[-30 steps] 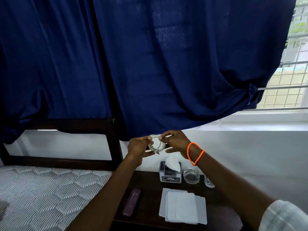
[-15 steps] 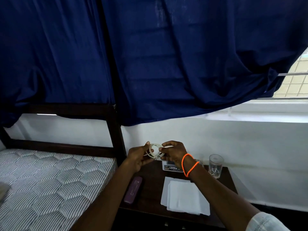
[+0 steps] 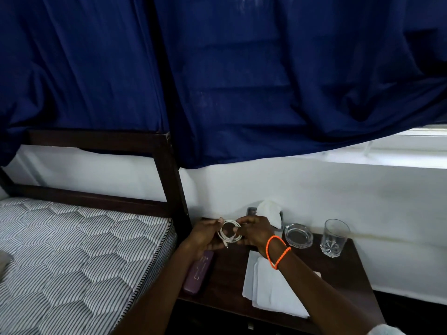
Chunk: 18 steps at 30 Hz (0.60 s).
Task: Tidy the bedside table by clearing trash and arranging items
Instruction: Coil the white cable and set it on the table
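Dark wood fills the lower centre of the frame: the bedside table [image 3: 338, 281], with a striped mattress [image 3: 72, 257] to its left. Nearest on it lie a stack of white papers [image 3: 268, 286] and, toward the left edge, a purple case [image 3: 199, 272]. Above these, at lower centre, the left hand [image 3: 205, 235] and right hand [image 3: 254, 234] meet — both sets of fingers pinched closed on a coiled white cable [image 3: 228, 234] held between them over the table, its plug end poking down. An orange bracelet [image 3: 277, 252] circles the right wrist. Further back stand a tissue box [image 3: 268, 212], a glass ashtray [image 3: 298, 235] and a drinking glass [image 3: 335, 238] — all near the white wall. Blue curtains [image 3: 217, 81] hang across the upper frame.
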Available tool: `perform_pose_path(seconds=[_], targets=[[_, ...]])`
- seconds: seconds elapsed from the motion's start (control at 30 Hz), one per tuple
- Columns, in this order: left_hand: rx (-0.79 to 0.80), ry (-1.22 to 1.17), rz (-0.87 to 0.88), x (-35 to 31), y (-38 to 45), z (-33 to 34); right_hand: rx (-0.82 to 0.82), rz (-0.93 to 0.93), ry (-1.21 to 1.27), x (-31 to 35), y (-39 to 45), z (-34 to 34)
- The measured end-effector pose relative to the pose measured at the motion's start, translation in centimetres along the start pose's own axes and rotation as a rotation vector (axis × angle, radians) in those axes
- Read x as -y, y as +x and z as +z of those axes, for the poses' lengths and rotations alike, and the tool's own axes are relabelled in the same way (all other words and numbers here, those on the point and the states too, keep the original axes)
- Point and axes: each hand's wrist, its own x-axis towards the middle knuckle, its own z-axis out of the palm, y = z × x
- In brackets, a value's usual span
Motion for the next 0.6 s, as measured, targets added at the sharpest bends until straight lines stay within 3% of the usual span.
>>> perform_pose_path(seconds=[0.17, 0.3, 0.47, 0.6], targets=[[-0.076, 0.048, 0.083, -0.1, 0.5, 0.5, -0.009, -0.047, -0.102, 0.3, 0.2, -0.2], [-0.363, 0.364, 0.331, -0.6, 0.6, 1.7, -0.233, -0.071, -0.303, 1.3, -1.5, 0.7], [-0.474, 0.446, 0.52, -1.8, -1.3, 3.1, -0.105, -0.027, -0.357, 2.5, -3.5, 0.8], [-0.509, 0.516, 0.644, -2.6, -2.6, 3.5, 0.008, -0.009, -0.073, 3.8, -5.0, 1.2]])
